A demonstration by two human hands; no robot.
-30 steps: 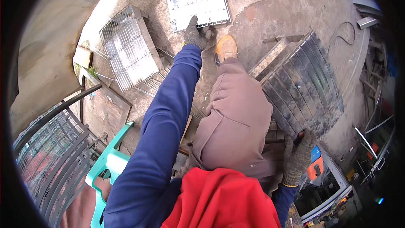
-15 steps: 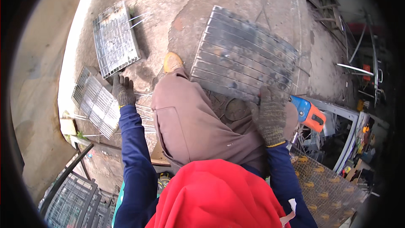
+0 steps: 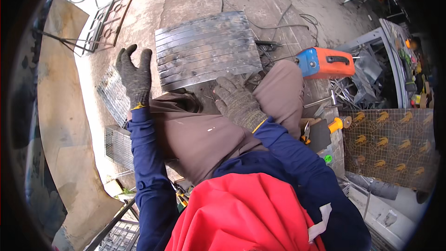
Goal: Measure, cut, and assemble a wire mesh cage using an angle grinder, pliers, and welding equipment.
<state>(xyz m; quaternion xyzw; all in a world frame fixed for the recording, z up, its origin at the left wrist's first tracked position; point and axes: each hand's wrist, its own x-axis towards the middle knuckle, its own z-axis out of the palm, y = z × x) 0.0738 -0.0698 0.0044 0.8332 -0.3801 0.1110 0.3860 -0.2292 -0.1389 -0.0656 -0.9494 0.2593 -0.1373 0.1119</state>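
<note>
My left hand (image 3: 135, 75), in a dark grey glove, is raised over the concrete floor with its fingers spread and nothing in it. My right hand (image 3: 237, 101), in a lighter grey glove, lies flat between my brown-trousered knees, fingers near the front edge of a grey metal slatted panel (image 3: 206, 49) on the floor. It holds nothing. Blue sleeves and a red garment fill the lower part of the view.
An orange and blue machine with a black handle (image 3: 325, 62) stands right of the panel. Wire mesh cages (image 3: 114, 94) lie at the left, an ornate metal frame (image 3: 100, 24) farther back. Cables (image 3: 274, 23) trail on the floor. A mesh sheet (image 3: 388, 146) and an orange-handled tool (image 3: 338, 123) sit at right.
The view swung so the slatted panel now lies straight ahead. My left hand lifted off the mesh cage with fingers spread. My right hand shifted from my right knee to between the knees.
</note>
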